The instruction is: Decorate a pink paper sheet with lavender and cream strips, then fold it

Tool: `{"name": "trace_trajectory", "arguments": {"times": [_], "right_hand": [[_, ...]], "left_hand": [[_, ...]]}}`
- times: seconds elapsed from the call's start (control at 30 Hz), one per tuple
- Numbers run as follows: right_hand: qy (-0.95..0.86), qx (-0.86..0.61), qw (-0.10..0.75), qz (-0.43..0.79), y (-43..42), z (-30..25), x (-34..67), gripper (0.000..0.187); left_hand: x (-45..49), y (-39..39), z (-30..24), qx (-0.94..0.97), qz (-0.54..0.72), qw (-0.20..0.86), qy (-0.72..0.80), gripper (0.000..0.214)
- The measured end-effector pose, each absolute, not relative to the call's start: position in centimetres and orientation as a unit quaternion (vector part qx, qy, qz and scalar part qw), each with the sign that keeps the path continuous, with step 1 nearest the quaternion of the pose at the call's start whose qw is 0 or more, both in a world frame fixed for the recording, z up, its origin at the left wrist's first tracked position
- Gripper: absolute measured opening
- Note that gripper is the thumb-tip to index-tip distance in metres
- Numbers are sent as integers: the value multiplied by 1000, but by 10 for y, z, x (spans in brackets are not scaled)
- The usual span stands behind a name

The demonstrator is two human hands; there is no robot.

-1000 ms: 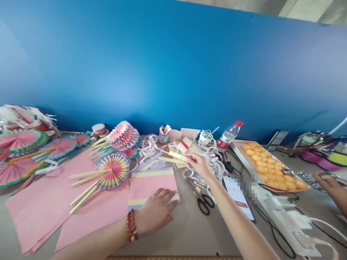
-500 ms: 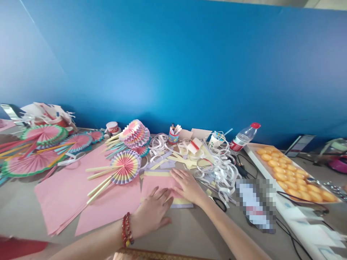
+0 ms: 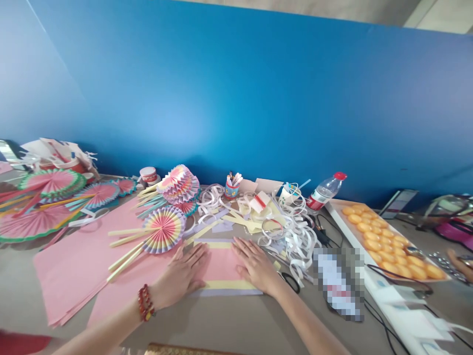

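Observation:
A pink sheet with yellow and lilac stripes (image 3: 221, 268) lies flat on the grey table (image 3: 236, 320) in front of me. My left hand (image 3: 185, 273), with a red bead bracelet on the wrist, rests palm down on the sheet's left side, fingers stretched out. My right hand (image 3: 254, 266) lies flat on its right side, fingers spread. Neither hand holds anything. A folded rainbow paper fan (image 3: 162, 229) with pale sticks lies just beyond my left hand.
Larger pink sheets (image 3: 74, 266) spread to the left, with more paper fans (image 3: 48, 207) behind. Curled white paper strips (image 3: 295, 231), black scissors (image 3: 291, 282), a pen cup (image 3: 232, 187), a water bottle (image 3: 325, 190) and a tray of orange rounds (image 3: 384, 236) lie right. Another person's hand (image 3: 460, 261) shows far right.
My right hand let go of a yellow strip at the back and came down flat on the striped sheet. My left hand shifted left along the sheet.

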State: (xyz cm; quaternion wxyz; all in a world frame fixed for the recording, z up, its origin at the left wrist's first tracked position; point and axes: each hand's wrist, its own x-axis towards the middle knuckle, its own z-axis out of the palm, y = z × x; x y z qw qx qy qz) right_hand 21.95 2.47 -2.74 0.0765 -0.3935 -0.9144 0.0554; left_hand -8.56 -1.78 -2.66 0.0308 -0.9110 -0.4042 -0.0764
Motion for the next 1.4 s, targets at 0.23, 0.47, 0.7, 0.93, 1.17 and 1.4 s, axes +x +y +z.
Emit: {"name": "trace_trajectory", "arguments": {"times": [0.23,0.47,0.7,0.93,1.17,1.4], "right_hand": [[-906,-413,58,75,18,-24,221,62],[-899,-421,89,83,18,-21,220,61],[-892,-431,112,80,16,-25,224,66],[-884,-449,115,70,20,-24,226,80],[-878,-450,142,82,20,-20,228,88],[-870,-438,210,80,20,-14,229,82]], "left_hand": [[-93,-13,-30,-917,-86,64,-385,68],[-82,12,-33,-913,-104,102,-381,63],[-77,23,-40,-906,-105,84,-402,68],[-81,23,-31,-888,-122,57,-439,53],[-80,24,-27,-880,-164,-7,-446,43],[-82,27,-25,-855,-277,-77,-431,27]]}}
